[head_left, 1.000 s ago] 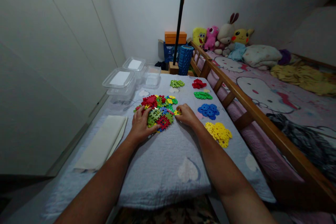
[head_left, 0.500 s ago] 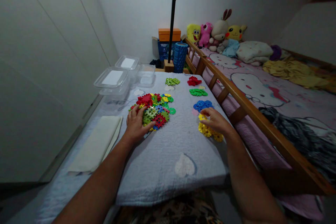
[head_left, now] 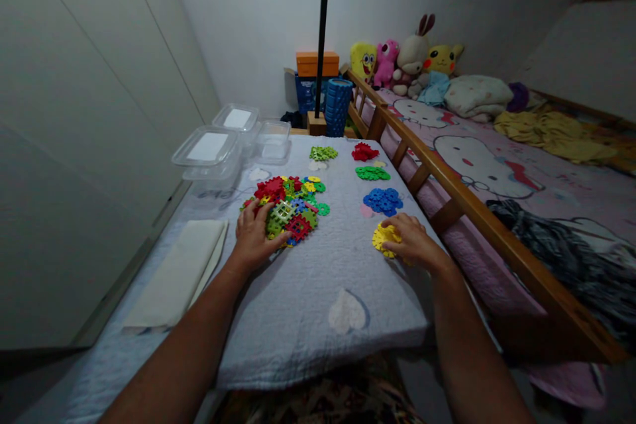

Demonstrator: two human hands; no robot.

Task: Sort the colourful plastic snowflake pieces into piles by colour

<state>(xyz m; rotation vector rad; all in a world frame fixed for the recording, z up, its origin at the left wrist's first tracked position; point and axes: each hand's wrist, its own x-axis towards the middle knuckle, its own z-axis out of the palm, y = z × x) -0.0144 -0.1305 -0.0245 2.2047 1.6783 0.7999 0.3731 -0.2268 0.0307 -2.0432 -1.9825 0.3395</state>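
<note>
My left hand [head_left: 254, 235] rests at the near left edge of a mixed pile of plastic building pieces [head_left: 283, 212], fingers spread and touching it. The pile has red and light green square lattice pieces and round notched discs in yellow, green and blue. On the right, my right hand [head_left: 415, 244] lies over the yellow notched discs [head_left: 381, 238], thumb and fingers apart and curved around them; part of that heap is hidden under the hand. Just beyond lie blue discs [head_left: 382, 201], then green discs [head_left: 372, 173], red pieces [head_left: 364, 152] and light green pieces [head_left: 323, 154].
Clear lidded plastic boxes [head_left: 209, 149] stand at the table's back left. A folded cream cloth [head_left: 176, 275] lies left of my left arm. The wooden bed rail [head_left: 447, 202] runs along the right side. A black pole [head_left: 322, 33] rises behind the table.
The yellow discs, spread out before, now sit in a tighter heap. My right hand has moved slightly nearer and lower over them. The left hand keeps its place on the mixed pile.
</note>
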